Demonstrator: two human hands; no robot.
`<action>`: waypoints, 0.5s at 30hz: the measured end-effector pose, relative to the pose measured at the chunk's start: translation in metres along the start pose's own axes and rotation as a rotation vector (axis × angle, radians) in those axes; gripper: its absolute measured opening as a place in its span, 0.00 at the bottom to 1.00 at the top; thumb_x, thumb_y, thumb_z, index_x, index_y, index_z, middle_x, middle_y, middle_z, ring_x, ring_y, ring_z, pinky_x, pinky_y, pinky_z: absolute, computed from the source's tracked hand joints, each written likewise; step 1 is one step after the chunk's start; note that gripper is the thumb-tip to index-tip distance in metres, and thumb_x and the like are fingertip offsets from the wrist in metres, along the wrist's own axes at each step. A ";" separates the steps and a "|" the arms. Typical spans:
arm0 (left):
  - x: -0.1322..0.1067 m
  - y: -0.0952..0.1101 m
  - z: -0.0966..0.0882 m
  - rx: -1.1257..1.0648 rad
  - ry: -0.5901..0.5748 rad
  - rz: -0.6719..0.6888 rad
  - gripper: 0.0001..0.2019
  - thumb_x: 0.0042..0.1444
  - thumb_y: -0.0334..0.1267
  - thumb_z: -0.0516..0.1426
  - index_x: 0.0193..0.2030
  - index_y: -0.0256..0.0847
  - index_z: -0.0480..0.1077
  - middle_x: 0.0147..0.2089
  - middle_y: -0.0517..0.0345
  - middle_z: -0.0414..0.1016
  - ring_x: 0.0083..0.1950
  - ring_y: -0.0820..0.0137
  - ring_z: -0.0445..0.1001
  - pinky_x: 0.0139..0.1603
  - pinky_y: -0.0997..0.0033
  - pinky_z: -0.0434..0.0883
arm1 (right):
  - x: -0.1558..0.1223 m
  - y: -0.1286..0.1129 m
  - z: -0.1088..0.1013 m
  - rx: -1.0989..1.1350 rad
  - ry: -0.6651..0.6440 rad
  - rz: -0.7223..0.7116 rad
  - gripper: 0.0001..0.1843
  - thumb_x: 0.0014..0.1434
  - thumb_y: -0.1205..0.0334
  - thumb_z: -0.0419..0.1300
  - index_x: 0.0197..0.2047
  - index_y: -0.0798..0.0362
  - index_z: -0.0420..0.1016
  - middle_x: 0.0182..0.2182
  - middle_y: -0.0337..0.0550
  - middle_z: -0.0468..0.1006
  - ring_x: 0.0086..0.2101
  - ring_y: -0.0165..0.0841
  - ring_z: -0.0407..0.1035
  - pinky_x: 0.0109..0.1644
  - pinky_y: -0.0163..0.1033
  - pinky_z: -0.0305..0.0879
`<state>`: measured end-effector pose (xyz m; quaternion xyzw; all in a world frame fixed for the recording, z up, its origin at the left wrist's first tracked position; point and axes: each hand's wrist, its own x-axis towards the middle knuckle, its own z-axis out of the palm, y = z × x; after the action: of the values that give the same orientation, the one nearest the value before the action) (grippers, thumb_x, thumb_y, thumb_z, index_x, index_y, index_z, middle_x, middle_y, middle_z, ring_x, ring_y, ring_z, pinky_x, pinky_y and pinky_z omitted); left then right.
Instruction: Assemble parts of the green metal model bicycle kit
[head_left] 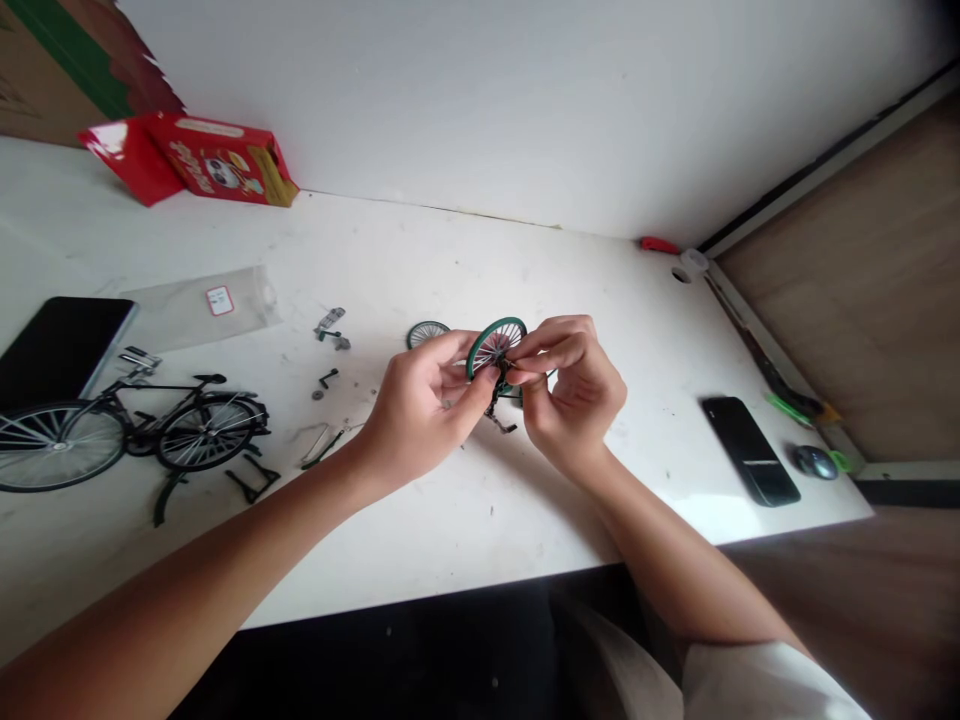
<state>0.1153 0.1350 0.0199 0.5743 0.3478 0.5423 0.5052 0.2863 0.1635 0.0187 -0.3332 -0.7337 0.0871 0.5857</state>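
My left hand (416, 405) is closed on a small spoked wheel (496, 342) with a green tyre, thumb near its hub. The wheel stands tilted above the table and seems joined to dark frame parts of a model bicycle, with a crank (504, 424) hanging below. My right hand (574, 385) pinches close to the hub; what lies between its fingertips is too small to make out. Behind the left fingers, a second green-tyred wheel (427, 333) rests on the table.
A black model bicycle (202, 425) lies at left beside a tablet (64, 345) and a clear plastic bag (199, 310). Several small parts (330, 325) are scattered left of my hands. A red box (225, 165) stands at the back; a phone (750, 450) and mouse (815, 461) lie right.
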 end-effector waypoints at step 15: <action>-0.004 -0.002 0.003 0.211 0.078 0.131 0.07 0.68 0.38 0.63 0.47 0.38 0.82 0.43 0.51 0.86 0.38 0.67 0.84 0.42 0.68 0.84 | -0.002 -0.002 0.000 -0.043 -0.003 0.014 0.11 0.68 0.57 0.65 0.33 0.45 0.71 0.32 0.41 0.81 0.38 0.39 0.74 0.46 0.53 0.72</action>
<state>0.1175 0.1311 0.0167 0.6241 0.3840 0.5563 0.3918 0.2856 0.1607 0.0178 -0.3510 -0.7340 0.0759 0.5765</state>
